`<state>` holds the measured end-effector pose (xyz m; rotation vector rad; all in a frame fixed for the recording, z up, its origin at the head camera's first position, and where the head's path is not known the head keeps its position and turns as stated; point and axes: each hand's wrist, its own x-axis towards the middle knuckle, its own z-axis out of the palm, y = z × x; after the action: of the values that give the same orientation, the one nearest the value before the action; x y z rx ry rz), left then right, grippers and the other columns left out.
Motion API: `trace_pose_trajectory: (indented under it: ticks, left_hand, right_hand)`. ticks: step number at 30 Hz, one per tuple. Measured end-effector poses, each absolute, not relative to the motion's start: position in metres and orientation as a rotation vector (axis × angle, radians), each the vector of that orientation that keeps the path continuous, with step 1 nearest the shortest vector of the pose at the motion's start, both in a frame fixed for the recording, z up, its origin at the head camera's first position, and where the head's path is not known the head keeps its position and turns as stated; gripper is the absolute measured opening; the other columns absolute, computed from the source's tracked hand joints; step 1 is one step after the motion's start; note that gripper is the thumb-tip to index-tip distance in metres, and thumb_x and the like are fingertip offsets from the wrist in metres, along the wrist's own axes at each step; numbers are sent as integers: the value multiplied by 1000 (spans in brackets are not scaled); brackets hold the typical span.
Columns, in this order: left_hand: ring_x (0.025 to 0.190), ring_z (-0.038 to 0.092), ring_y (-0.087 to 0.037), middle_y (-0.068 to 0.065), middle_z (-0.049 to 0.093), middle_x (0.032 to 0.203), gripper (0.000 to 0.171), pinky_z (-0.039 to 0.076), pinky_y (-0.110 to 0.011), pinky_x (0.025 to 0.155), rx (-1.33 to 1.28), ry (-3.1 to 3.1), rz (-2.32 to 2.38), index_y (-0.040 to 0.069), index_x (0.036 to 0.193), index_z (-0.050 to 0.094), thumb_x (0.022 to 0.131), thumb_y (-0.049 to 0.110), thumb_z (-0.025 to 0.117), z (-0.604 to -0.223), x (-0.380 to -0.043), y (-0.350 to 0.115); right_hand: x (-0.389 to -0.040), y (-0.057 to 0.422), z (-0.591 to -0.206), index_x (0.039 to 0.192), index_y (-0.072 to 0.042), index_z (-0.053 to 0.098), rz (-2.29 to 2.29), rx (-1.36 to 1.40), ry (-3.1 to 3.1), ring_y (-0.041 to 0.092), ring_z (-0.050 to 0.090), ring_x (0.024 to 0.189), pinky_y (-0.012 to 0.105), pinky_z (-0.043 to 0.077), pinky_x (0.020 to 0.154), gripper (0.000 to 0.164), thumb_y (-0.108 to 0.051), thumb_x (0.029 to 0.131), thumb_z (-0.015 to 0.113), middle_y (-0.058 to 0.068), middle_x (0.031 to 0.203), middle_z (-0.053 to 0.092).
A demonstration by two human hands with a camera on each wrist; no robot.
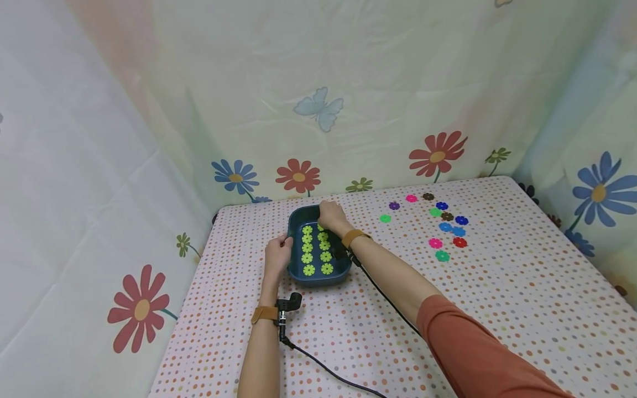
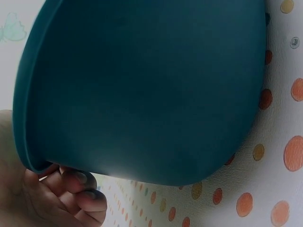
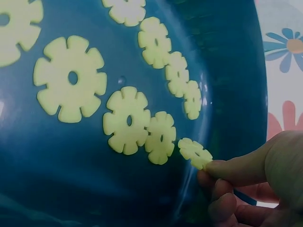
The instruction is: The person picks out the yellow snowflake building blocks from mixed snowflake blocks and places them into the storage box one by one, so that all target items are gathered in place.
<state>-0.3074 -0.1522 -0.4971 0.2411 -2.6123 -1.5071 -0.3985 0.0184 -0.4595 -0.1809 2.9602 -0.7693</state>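
A dark teal plastic basin (image 1: 320, 281) sits on the table, with two rows of yellow-green notched discs (image 1: 307, 258) lying on its floor. At its left side my left hand (image 1: 277, 255) grips the rim; the left wrist view has its curled fingers (image 2: 90, 201) under the lip. My right hand (image 1: 334, 217) reaches in at the far right corner. Between thumb and fingertips it pinches one yellow-green notched disc (image 3: 195, 153), tilted at the end of the right-hand row. Each disc has a small hole in the centre.
Loose notched discs in several colours lie on the table to the right, among them a red disc (image 1: 460, 242), a purple disc (image 1: 394, 205) and a brown disc (image 1: 428, 196). A dotted cloth (image 1: 388, 331) covers the table. Flowered curtains (image 1: 348, 110) hang behind and at both sides.
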Motion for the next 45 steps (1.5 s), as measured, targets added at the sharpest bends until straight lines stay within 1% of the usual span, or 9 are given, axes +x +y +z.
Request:
trace_pose_trajectory:
  ticks: [6,10,14,21,25,30,40,43,45]
  left_hand:
    - [83,56,-22,-16,68,120,44,43,-31,66,251,-2609,-1541,2,143,56,107,26,51,-497,-305,-151]
    - [99,61,-22,-16,65,128,44,51,-35,79,264,-2610,-1565,1,144,55,107,25,51,-497,-304,-149]
    - [110,61,-22,-17,63,134,45,52,-38,87,264,-2609,-1574,1,145,54,107,25,51,-496,-302,-147]
    - [96,60,-23,-17,65,129,44,48,-34,75,245,-2605,-1563,1,143,55,107,25,52,-496,-301,-147]
    - [110,62,-24,-17,63,134,45,52,-39,88,242,-2614,-1564,0,144,54,107,25,51,-496,-301,-148]
    - [127,57,-27,-18,59,140,46,49,-44,101,247,-2627,-1566,0,145,53,107,26,51,-496,-304,-148]
    - [121,59,-24,-16,60,139,47,50,-43,98,281,-2646,-1558,2,145,54,106,28,52,-496,-307,-149]
    - [113,61,-24,-16,63,134,47,51,-42,92,272,-2656,-1541,3,145,54,106,29,52,-496,-307,-151]
    - [108,61,-25,-16,64,132,48,51,-42,88,256,-2662,-1525,3,145,54,106,30,52,-495,-305,-153]
  right_hand:
    - [-396,17,-463,103,1,65,-702,-201,2987,25,55,73,36,48,65,10,-1,95,60,15,88,63]
    - [-396,18,-467,96,-2,64,-666,-209,2984,22,53,66,34,46,59,5,-2,97,59,13,80,58]
    - [-395,18,-470,94,-2,63,-632,-223,2995,20,50,60,31,44,54,8,-2,99,57,11,75,55]
    - [-395,17,-474,98,-1,63,-606,-220,3001,17,47,54,29,41,50,10,-1,101,54,11,72,54]
    - [-393,17,-475,100,0,64,-590,-224,3012,18,48,55,29,41,51,11,-2,102,53,11,73,55]
    - [-391,18,-471,103,1,65,-569,-234,3028,19,51,61,30,44,54,12,-1,101,53,13,78,57]
    - [-389,22,-464,108,3,66,-576,-297,3030,23,57,72,34,50,63,14,-2,99,56,18,94,65]
    - [-390,22,-461,110,3,65,-628,-301,3015,23,58,73,34,50,64,15,-1,97,59,17,93,65]
    - [-390,22,-460,107,4,65,-673,-304,3003,22,55,69,33,49,61,14,-1,95,60,14,86,62]
